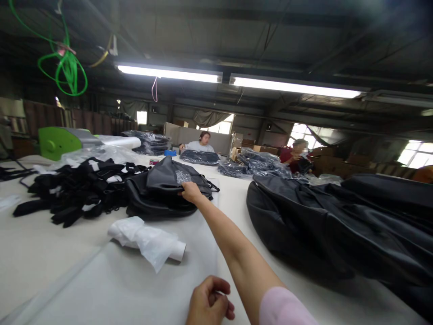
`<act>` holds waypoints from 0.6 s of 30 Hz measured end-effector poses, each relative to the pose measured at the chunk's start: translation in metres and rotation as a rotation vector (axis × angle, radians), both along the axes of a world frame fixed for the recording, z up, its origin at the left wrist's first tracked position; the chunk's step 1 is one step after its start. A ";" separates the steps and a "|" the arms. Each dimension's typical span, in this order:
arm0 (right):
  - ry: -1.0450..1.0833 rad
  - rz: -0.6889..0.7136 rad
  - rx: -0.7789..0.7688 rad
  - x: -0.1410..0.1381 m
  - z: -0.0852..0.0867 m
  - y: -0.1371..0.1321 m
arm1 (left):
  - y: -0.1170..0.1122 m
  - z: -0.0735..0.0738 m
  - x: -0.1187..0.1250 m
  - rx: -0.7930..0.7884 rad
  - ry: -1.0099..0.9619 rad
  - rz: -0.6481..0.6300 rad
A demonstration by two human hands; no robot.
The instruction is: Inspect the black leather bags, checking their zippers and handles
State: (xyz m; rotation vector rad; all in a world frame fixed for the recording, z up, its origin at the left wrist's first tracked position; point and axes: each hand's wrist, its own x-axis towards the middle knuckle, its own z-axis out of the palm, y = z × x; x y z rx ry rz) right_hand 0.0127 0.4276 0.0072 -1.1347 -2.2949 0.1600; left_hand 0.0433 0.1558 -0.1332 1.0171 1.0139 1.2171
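White, matte tabletop (43, 257) runs under us, with a paler sheet (128, 293) laid over its near part. At the bottom our left hand (209, 303) rests on that sheet, its grip curled shut with nothing visible inside it. Just ahead lies a crumpled plastic wrap (145, 241), apart from both hands. Our right hand (191, 192) reaches out over the sheet. Its grip pinches the near edge of the black bag (169, 183), which sits on top of a low stack near the middle of the tabletop.

Left of the stack, touching it, sprawls a heap of black straps (74, 194). To the right a large mound of dark covers (338, 225) fills that side to the picture's edge. Between mound and stack we have a bare lane of tabletop that runs toward the far end.

Further back stand a green machine (56, 142) and bundles in clear plastic (199, 157), with a co-worker in grey (203, 146) and another in red (287, 155) behind them. Overhead, fluorescent tubes (169, 73) hang from a dark roof, a green cord (67, 67) loops at the left, and windows (416, 153) brighten the far wall.
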 end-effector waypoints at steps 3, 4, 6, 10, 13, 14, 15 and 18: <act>0.102 -0.029 0.023 0.025 0.043 0.001 | 0.000 0.002 -0.001 -0.008 -0.007 0.037; 0.143 -0.041 0.035 0.038 0.062 -0.001 | 0.000 0.003 -0.002 -0.004 -0.009 0.050; 0.238 -0.066 0.069 0.073 0.100 -0.011 | -0.003 0.007 -0.003 0.012 -0.019 0.070; 0.428 -0.120 0.126 0.175 0.159 -0.073 | -0.010 0.019 -0.002 0.035 -0.083 0.107; 0.512 -0.150 0.140 0.267 0.171 -0.157 | -0.014 0.033 -0.001 -0.032 -0.175 0.143; 0.534 -0.153 0.136 0.298 0.169 -0.190 | -0.015 0.039 -0.002 -0.076 -0.212 0.157; 0.575 -0.137 0.117 0.328 0.164 -0.224 | -0.015 0.045 -0.004 -0.121 -0.254 0.171; 0.629 -0.273 0.052 0.407 0.132 -0.326 | -0.015 0.059 -0.016 -0.210 -0.387 0.223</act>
